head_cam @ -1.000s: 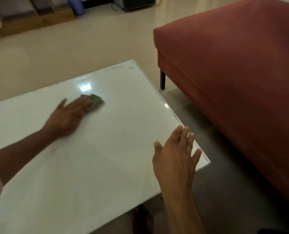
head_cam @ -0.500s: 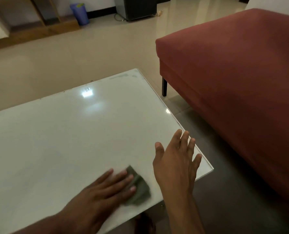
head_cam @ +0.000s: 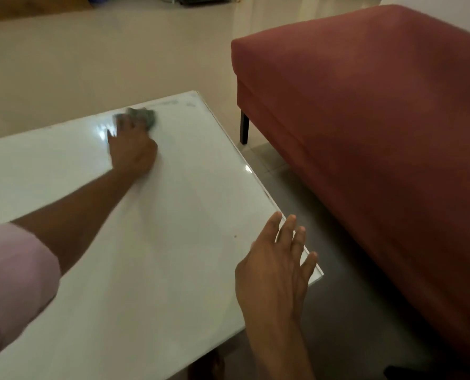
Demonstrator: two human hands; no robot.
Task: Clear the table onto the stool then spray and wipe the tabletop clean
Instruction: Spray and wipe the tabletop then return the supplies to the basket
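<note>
Tabletop [head_cam: 151, 242]: bare, glossy | cloth [head_cam: 143, 116]: moved from near edge to far edge, pressed under left hand [head_cam: 131, 149], finger state unclear | right hand [head_cam: 277, 267]: fingers spread, empty | wiping judged continuing.

A red upholstered sofa [head_cam: 379, 127] on a thin dark leg [head_cam: 244, 127] filled the frame's right side. Beige tiled floor [head_cam: 77, 58] ran across the top; a wooden ledge [head_cam: 31, 8] sat upper left.
</note>
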